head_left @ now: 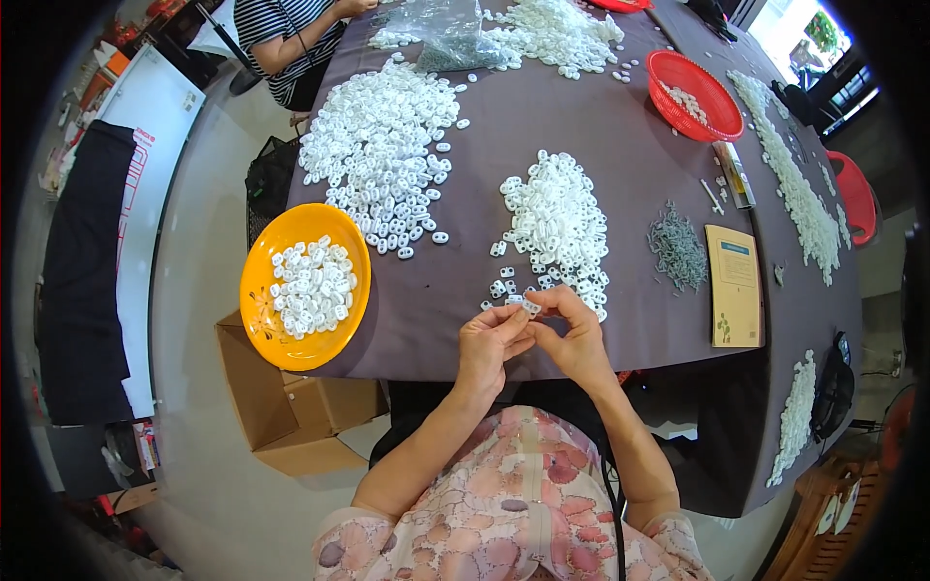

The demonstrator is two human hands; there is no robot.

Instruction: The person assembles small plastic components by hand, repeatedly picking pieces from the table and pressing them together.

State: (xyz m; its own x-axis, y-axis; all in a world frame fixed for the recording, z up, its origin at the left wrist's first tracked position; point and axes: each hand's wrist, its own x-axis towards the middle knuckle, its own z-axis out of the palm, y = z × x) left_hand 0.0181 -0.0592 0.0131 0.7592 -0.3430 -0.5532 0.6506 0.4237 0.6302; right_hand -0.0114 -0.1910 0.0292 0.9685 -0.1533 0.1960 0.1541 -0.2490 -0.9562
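Note:
At the near table edge my left hand (pixel 489 347) and my right hand (pixel 573 341) meet, fingertips pinched together. Between them is a small white plastic piece (pixel 531 306), oval with two holes. My left fingers grip it from the left, and the right thumb and forefinger close on its other side. Just beyond the hands lies a heap of similar white pieces (pixel 554 208), with several loose ones at its near left side. To the left, an orange plate (pixel 260 320) holds more white pieces. A small pile of grey screw-like parts (pixel 678 250) sits to the right.
A larger heap of white oval pieces (pixel 383 136) spreads at the left. Farther off are a clear plastic bag (pixel 450 34) and a red basket (pixel 731 116). A yellow-covered book (pixel 734 290) lies right. Below the plate stands an open cardboard box (pixel 320 412). Another person (pixel 286 48) sits far left.

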